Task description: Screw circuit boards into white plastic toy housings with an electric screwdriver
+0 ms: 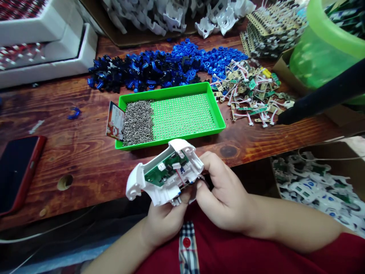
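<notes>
Both hands close around a white plastic housing (164, 173) held just off the near edge of the table (85, 160), above the person's lap. The left hand (165, 217) cups it from below; the right hand (222, 190) pinches its right end. The shell lies open side up, showing a green circuit board (164, 171) with small white connectors and a thin red wire. Just beyond it, a green tray (185, 114) holds a heap of screws (138, 121). Bare wood lies to the left, up to a red phone (19, 171).
</notes>
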Demonstrator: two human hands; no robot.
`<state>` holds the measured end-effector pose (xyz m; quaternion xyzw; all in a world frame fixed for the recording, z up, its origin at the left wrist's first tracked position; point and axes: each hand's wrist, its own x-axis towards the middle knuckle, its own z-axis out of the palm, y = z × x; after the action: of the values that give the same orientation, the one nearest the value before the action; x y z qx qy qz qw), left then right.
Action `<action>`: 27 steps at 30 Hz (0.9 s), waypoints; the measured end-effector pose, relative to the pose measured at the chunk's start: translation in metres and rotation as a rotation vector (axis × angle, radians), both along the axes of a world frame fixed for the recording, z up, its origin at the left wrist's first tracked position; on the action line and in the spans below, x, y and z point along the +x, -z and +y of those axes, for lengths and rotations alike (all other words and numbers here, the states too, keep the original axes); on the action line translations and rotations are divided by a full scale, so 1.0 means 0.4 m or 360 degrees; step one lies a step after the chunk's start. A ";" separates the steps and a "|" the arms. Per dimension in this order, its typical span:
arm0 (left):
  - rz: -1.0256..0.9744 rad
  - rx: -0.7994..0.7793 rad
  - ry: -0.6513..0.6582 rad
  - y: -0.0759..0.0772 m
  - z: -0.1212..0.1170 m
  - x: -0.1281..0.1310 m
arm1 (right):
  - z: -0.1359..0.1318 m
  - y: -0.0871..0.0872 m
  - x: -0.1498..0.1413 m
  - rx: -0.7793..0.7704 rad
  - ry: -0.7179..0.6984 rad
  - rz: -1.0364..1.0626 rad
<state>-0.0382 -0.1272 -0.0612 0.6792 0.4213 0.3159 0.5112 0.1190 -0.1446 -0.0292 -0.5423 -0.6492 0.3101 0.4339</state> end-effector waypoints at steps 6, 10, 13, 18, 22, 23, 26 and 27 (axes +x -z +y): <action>-0.0235 -0.0411 -0.0214 -0.032 0.011 0.016 | -0.007 0.008 0.010 -0.0070 -0.0068 0.0065; -0.0623 -0.0969 -0.0235 -0.049 0.022 0.027 | -0.013 0.010 0.025 -0.0112 0.0008 0.0022; -0.0776 -0.1129 -0.0200 -0.056 0.029 0.028 | -0.013 -0.002 0.044 0.0181 0.0004 -0.0291; -0.0880 -0.1181 -0.0184 -0.057 0.030 0.026 | -0.002 -0.028 0.071 0.0167 -0.0251 -0.0730; -0.0900 -0.1168 -0.0179 -0.053 0.028 0.027 | 0.001 -0.043 0.074 0.0175 -0.0373 -0.0923; -0.0893 -0.1144 -0.0178 -0.052 0.028 0.026 | 0.001 -0.047 0.073 0.0178 -0.0383 -0.0963; -0.0879 -0.1057 -0.0192 -0.050 0.029 0.024 | 0.001 -0.058 0.068 0.0193 -0.0389 -0.1059; -0.0881 -0.1042 -0.0194 -0.050 0.030 0.023 | 0.001 -0.062 0.066 0.0191 -0.0383 -0.1091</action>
<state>-0.0291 -0.1152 -0.0412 0.3447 0.3856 0.3657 0.7738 0.1454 -0.1440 -0.0043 -0.5081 -0.8330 0.1206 0.1826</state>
